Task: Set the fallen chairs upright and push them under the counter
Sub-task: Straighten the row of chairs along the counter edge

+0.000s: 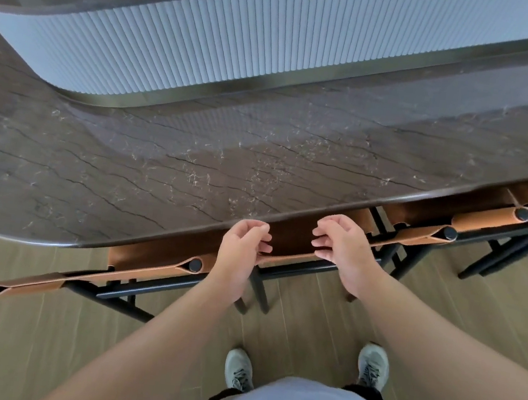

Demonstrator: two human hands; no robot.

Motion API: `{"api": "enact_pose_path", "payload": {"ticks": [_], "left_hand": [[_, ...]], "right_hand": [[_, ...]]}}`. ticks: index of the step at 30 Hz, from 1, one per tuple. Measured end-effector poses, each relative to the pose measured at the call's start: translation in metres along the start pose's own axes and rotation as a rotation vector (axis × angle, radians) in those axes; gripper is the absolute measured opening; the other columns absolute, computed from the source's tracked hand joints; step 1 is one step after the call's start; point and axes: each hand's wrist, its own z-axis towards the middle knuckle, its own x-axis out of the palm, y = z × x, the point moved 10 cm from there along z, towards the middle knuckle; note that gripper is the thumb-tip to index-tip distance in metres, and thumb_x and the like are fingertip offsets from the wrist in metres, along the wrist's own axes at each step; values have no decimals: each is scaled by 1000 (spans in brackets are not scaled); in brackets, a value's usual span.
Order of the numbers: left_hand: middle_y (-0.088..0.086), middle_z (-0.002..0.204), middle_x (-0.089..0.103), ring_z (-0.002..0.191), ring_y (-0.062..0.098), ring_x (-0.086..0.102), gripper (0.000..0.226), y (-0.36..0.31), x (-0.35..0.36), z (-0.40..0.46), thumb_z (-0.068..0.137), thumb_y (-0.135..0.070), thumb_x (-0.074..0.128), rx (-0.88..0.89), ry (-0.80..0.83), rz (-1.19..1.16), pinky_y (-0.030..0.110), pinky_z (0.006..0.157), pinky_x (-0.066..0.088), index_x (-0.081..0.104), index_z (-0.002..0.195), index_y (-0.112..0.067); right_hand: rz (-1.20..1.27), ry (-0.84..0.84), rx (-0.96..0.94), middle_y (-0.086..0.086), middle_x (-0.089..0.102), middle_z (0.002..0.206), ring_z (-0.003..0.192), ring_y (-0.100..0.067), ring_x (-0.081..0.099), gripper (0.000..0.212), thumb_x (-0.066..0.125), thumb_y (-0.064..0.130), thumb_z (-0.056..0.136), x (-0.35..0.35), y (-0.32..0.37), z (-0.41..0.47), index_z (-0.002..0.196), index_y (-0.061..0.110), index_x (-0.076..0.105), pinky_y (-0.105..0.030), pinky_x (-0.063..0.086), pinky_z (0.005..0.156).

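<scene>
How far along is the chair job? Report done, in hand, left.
Done: the right chair and left chair stand upright at the counter. In hand: the left hand and right hand hover at the middle chair's backrest. Left: nothing fallen shows.

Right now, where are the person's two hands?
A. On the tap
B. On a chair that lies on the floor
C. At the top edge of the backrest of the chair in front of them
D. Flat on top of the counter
C: the left hand and the right hand sit with curled fingers at the backrest of the upright chair, just below the counter edge.
</scene>
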Motion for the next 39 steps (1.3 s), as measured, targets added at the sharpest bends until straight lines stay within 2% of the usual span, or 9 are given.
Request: {"api": "enact_pose_path", "payload": {"ticks": [4, 8, 13, 18, 22, 26, 32, 34, 39], "left_hand": [[1, 89, 70, 78, 14, 66, 14, -2, 52, -7, 97, -21, 56, -21, -34, -75, 28, 66, 49, 67, 104, -16], [-1, 86, 71, 78, 13, 66, 12, -4, 113, -17, 96, -20, 57, -11, -74, -94, 27, 65, 49, 68, 100, -17], [0, 84, 71, 77, 15, 66, 13, -1, 174, -29, 95, -17, 56, -8, -107, -131, 30, 71, 48, 68, 100, -17], [-1, 81, 71, 71, 13, 66, 14, 1, 219, -35, 95, -14, 54, -13, -91, -150, 28, 67, 47, 67, 96, -19], [1, 85, 72, 74, 14, 68, 13, -2, 237, -30, 92, -17, 57, -5, -38, -184, 30, 69, 48, 69, 94, -21], [3, 90, 73, 78, 16, 68, 15, -5, 246, -19, 90, -21, 57, -15, 30, -199, 29, 66, 51, 69, 99, -20], [-1, 89, 71, 79, 13, 65, 14, -16, 283, -12, 86, -24, 61, 31, 207, -82, 28, 69, 49, 70, 97, -22], [-2, 87, 70, 78, 11, 65, 16, -20, 298, -13, 82, -26, 62, 51, 272, -51, 26, 68, 49, 70, 96, -22], [-1, 87, 70, 77, 13, 64, 13, -21, 313, -10, 96, -14, 56, 36, 273, -85, 24, 64, 51, 68, 100, -16]], "right_hand": [[84, 43, 24, -1, 71, 86, 79, -18, 67, 7, 59, 19, 93, -55, 13, 8, 92, 17, 66, -30, 54, 67], [110, 85, 43, -6, 69, 90, 78, -20, 65, 7, 58, 17, 95, -117, 27, 19, 92, 16, 64, -33, 53, 68], [87, 123, 32, -5, 68, 89, 75, -18, 64, 9, 55, 16, 95, -181, 46, 27, 93, 17, 64, -32, 52, 70], [86, 117, 42, -4, 68, 87, 77, -18, 63, 11, 54, 14, 96, -222, 52, 27, 95, 15, 64, -31, 52, 71], [89, 100, 56, -5, 68, 87, 79, -19, 64, 11, 53, 13, 96, -236, 51, 27, 99, 14, 64, -34, 51, 74], [100, 53, 50, -6, 67, 83, 74, -19, 61, 12, 54, 12, 94, -246, 54, 26, 99, 12, 65, -29, 53, 65], [114, -34, 6, -5, 69, 83, 75, -18, 65, 22, 60, 26, 74, -275, 66, 22, 93, 18, 67, -27, 52, 61], [130, -60, -22, -3, 70, 84, 74, -16, 66, 22, 59, 28, 74, -284, 72, 23, 93, 18, 67, -27, 52, 61], [152, -87, -59, -4, 70, 84, 75, -16, 65, 15, 57, 22, 83, -303, 77, 26, 94, 17, 65, -30, 50, 64]]}}
